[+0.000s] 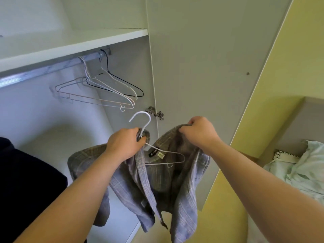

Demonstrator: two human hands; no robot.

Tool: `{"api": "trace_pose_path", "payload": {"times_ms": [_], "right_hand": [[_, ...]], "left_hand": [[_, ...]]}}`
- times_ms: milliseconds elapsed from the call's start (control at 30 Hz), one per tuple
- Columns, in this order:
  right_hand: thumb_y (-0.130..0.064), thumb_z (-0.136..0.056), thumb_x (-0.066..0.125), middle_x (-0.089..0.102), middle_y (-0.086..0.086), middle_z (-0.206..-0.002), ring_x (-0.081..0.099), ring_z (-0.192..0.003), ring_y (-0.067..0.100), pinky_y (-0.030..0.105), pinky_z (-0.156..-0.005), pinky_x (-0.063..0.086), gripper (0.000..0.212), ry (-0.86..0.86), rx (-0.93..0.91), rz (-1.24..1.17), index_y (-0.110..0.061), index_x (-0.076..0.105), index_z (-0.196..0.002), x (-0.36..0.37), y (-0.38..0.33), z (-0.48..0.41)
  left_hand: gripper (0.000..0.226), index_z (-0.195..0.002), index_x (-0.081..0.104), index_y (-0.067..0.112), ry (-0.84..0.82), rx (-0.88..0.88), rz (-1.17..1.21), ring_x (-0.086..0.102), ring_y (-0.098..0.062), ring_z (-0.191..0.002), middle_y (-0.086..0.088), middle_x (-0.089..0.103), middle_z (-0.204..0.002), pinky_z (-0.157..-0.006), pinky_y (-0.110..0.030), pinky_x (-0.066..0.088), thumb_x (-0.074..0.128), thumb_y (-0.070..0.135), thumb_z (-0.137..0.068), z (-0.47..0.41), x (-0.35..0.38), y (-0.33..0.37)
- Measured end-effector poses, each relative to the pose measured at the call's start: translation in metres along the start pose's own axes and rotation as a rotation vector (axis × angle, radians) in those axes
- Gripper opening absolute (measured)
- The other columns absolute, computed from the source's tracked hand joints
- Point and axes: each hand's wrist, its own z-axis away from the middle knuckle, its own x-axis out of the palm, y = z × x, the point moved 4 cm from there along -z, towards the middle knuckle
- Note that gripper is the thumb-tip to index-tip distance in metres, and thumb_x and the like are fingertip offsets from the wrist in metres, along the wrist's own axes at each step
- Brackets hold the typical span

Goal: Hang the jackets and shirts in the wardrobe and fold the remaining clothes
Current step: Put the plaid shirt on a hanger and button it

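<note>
A grey-blue plaid shirt [157, 186] hangs in front of the open wardrobe, partly on a white wire hanger [145, 120]. My left hand [125, 142] grips the hanger's neck together with the shirt's collar. My right hand [198, 131] pinches the shirt's other shoulder and holds it up to the right of the hanger. The hanger's right arm shows bare inside the shirt, beside the neck label. The metal rail [52, 67] runs under the shelf, up and to the left of my hands.
Several bare hangers [98, 90] hang at the rail's right end. A white shelf [73, 42] sits above the rail. The open wardrobe door [210, 67] stands right behind my hands. A dark garment [26, 181] hangs at the left. Pale green clothes [303, 169] lie at the right.
</note>
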Motion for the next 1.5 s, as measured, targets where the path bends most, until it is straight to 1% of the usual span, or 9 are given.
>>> {"api": "trace_pose_path", "payload": {"times_ms": [233,400,600,700,967,1100,1233,1333,1500], "right_hand": [[-0.035,-0.085,0.068,0.053,-0.006,-0.057,0.048,-0.055,0.008,0.019,-0.048,0.038,0.033,-0.137,-0.279,-0.105,-0.007,0.056,-0.071,0.034,-0.064,0.052],[-0.048,-0.099,0.055,0.067,0.006,-0.123,0.062,-0.113,0.024,0.036,-0.098,0.049,0.043,-0.766,-0.308,0.549,-0.016,0.063,-0.127,0.07,-0.022,0.062],[-0.037,-0.093,0.06,0.055,0.006,-0.125,0.051,-0.118,0.029,0.042,-0.097,0.047,0.036,0.061,-0.401,0.51,-0.022,0.057,-0.126,0.054,-0.02,0.006],[-0.057,-0.097,0.05,0.053,0.003,-0.136,0.049,-0.127,0.03,0.046,-0.104,0.04,0.056,-0.051,-0.419,0.63,-0.027,0.044,-0.144,0.068,-0.022,-0.016],[-0.051,-0.104,0.041,0.068,0.002,-0.086,0.064,-0.078,0.034,0.037,-0.062,0.052,0.03,0.034,-0.44,0.464,-0.025,0.057,-0.104,0.102,-0.041,-0.052],[-0.045,-0.104,0.042,0.061,-0.001,-0.074,0.059,-0.064,0.03,0.033,-0.053,0.046,0.024,0.134,-0.34,0.458,-0.026,0.055,-0.109,0.097,-0.044,-0.077],[-0.041,-0.104,0.043,0.049,-0.007,-0.063,0.048,-0.05,0.02,0.028,-0.045,0.039,0.016,0.231,-0.332,0.509,-0.027,0.048,-0.108,0.092,-0.048,-0.089],[-0.038,-0.104,0.042,0.061,-0.002,-0.074,0.059,-0.06,0.028,0.039,-0.057,0.055,0.014,0.214,-0.378,0.468,-0.027,0.047,-0.112,0.1,-0.056,-0.088],[-0.039,-0.104,0.044,0.068,-0.001,-0.085,0.065,-0.069,0.033,0.042,-0.061,0.056,0.018,0.219,-0.515,0.409,-0.028,0.05,-0.118,0.109,-0.069,-0.078]], "left_hand": [[0.031,-0.1,0.066,0.024,0.082,-0.149,0.169,0.061,-0.027,-0.075,0.0,0.067,-0.081,-0.06,-0.034,0.044,0.053,0.053,-0.099,-0.012,0.0,-0.006],[0.047,-0.066,0.046,0.022,0.194,-0.166,0.401,0.049,-0.011,-0.051,0.003,0.048,-0.052,-0.047,-0.031,0.029,0.057,0.057,-0.095,-0.021,-0.018,-0.02],[0.02,-0.075,0.057,0.051,0.166,0.079,0.494,0.051,-0.009,-0.05,0.012,0.054,-0.055,-0.047,-0.017,0.037,0.061,0.059,-0.093,-0.026,-0.027,-0.021],[0.017,-0.09,0.067,0.046,0.184,0.136,0.56,0.052,-0.007,-0.051,0.013,0.057,-0.06,-0.049,-0.014,0.037,0.061,0.062,-0.09,-0.034,-0.03,-0.022],[0.018,-0.081,0.058,0.034,0.101,0.24,0.371,0.054,0.002,-0.069,0.019,0.056,-0.077,-0.062,-0.011,0.033,0.066,0.035,-0.097,-0.078,-0.029,-0.052],[0.03,-0.124,0.073,0.015,0.361,0.012,0.299,0.062,-0.023,-0.085,-0.006,0.071,-0.097,-0.077,-0.03,0.052,0.064,0.007,-0.096,-0.084,-0.04,-0.085],[0.029,-0.118,0.073,0.011,0.606,-0.201,0.428,0.064,-0.019,-0.084,-0.001,0.07,-0.093,-0.078,-0.011,0.044,0.062,0.0,-0.093,-0.056,-0.036,-0.099],[0.006,-0.098,0.072,0.012,0.367,-0.147,0.372,0.063,-0.022,-0.067,0.005,0.059,-0.071,-0.055,-0.004,0.035,0.07,0.01,-0.092,-0.032,0.001,-0.079],[0.024,-0.092,0.06,0.041,-0.046,-0.084,0.424,0.063,0.0,-0.071,0.028,0.063,-0.073,-0.06,-0.01,0.04,0.066,0.063,-0.085,-0.029,0.017,-0.078]]}}
